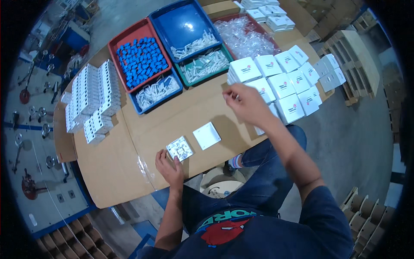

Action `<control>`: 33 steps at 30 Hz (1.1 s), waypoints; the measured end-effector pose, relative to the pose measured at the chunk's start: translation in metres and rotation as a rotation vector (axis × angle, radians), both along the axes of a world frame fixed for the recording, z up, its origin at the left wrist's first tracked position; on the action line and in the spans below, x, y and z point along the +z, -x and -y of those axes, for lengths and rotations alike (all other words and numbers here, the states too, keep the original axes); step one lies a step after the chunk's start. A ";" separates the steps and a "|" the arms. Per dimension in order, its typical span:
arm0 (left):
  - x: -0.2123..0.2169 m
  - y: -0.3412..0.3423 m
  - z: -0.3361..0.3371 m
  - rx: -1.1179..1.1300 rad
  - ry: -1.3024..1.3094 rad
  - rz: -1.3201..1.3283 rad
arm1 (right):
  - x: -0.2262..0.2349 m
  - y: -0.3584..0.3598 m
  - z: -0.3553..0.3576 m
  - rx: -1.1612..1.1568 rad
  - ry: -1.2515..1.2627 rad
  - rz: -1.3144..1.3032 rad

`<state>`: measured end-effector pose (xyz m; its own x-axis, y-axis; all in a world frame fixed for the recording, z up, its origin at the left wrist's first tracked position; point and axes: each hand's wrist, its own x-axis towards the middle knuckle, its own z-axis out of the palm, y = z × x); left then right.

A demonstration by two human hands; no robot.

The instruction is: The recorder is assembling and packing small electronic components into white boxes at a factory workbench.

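Resting at the near-left corner of the white housing [179,149], the left hand [171,169] has its thumb by the near edge and its fingers along the left side; firm grip or light touch, I cannot tell from the head view. And there's the housing, inner face up, on the cardboard sheet [168,114] near the seated person's edge, with the white square plate [207,135] just beside it, apart and untouched.

Now the right hand [248,101]! Well apart from the left, it's raised in front of the stacked white boxes [283,85], fingers curled, tips close together. Anything pinched in there? Too small to say.

So where's the danger? If those fingertips do hold a small piece, I'd say a loose pinch could let it drop among the boxes or over the edge. That forearm reaches past the boxes too; a careless swing of the elbow could topple a column. Over at the housing, a light touch is the weak point: push on one side and it could skid or pivot, spilling any loose parts inside. The plate lies free, so a brushing wrist could slide it off. And the loose blue pieces [140,58] sit heaped in their red tray [128,31]; a bump there could scatter them.
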<state>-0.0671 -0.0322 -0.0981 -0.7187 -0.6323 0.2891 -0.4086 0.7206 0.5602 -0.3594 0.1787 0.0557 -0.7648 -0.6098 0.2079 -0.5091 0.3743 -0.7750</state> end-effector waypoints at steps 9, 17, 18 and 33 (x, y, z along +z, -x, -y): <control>-0.004 -0.002 0.002 0.022 -0.034 0.039 | 0.002 0.222 -0.004 -0.063 -0.347 -0.277; -0.006 -0.003 0.003 0.010 0.008 0.059 | -0.054 0.322 0.016 -0.028 -0.722 -0.269; -0.005 -0.002 0.002 0.017 0.012 0.057 | -0.063 0.326 0.016 0.001 -0.680 -0.367; -0.011 0.000 0.003 0.010 -0.013 0.036 | -0.087 0.349 0.064 -0.044 -0.724 -0.473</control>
